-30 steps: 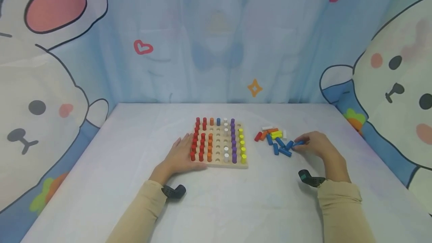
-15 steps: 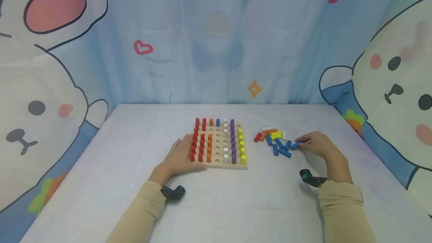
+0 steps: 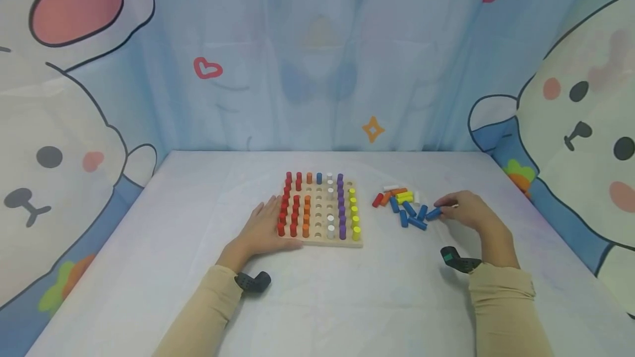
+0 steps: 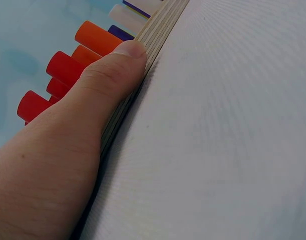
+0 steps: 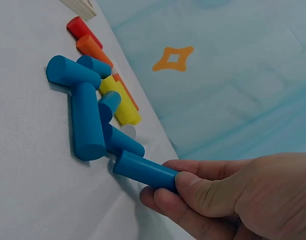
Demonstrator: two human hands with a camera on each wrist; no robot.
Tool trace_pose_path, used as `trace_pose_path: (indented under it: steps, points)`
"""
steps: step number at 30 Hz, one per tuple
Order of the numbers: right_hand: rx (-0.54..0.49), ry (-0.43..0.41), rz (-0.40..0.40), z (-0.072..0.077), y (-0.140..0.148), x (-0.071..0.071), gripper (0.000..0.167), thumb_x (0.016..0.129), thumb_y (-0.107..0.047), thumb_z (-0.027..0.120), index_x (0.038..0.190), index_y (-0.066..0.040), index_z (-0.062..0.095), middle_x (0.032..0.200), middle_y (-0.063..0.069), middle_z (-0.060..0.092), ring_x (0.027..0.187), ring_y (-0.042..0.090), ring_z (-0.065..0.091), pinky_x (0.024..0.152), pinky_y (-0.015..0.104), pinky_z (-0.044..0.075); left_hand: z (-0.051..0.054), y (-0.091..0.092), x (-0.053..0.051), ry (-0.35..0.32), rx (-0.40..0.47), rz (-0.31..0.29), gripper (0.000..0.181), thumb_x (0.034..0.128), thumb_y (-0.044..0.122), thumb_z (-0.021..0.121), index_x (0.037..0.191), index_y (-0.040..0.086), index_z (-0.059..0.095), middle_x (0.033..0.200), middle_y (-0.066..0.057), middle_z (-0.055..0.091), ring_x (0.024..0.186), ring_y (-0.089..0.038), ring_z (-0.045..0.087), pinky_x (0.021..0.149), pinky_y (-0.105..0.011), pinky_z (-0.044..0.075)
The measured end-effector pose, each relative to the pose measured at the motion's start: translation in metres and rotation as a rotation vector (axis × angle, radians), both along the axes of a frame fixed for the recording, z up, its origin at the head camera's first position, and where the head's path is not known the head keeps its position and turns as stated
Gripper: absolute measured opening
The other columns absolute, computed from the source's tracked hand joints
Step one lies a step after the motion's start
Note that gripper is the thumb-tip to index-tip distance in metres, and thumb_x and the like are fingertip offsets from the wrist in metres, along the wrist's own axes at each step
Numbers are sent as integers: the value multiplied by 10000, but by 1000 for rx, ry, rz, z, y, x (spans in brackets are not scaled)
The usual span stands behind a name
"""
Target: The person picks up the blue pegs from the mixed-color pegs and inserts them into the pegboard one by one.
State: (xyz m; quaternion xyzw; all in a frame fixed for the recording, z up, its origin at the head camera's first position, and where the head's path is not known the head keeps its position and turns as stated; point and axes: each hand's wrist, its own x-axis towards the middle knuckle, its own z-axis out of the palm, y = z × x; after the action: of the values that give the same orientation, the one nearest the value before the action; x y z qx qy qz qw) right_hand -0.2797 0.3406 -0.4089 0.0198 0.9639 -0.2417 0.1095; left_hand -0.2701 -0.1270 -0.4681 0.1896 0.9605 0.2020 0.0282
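Blue peg (image 5: 143, 169), smooth, cylindrical, seemingly painted wood, in right grip (image 5: 238, 195)

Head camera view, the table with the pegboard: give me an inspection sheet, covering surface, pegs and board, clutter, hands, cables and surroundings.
Surface: pale table, faint creases.
Pegboard: lies flat; several holes unfilled.
Standing pegs: in the board; red, orange, blue, white, purple and yellow.
Loose pegs: red, orange, yellow, white and blue, clustered right of the board.
Clutter: nothing seen.
Left hand: rests along the board's left side, thumb against its near edge.
Right hand: pinches a blue peg beside the cluster.
Cables: nothing seen.
Surroundings: blue curtain behind; large cartoon animals on both sides.
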Motion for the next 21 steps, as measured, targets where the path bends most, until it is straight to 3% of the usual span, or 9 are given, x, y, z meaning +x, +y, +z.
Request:
trace_pose_path:
  steps: [21]
  points:
    - [-10,31,26,15,-9,4,317,966,-132,522,1244,12,578,1245,286,543,1103,420,511,922,582,460,2,1,2,-3,3,-2,1236,649,821,575,1531,86,118,1598,-71,170,1490,-211,91,1214,-452,59]
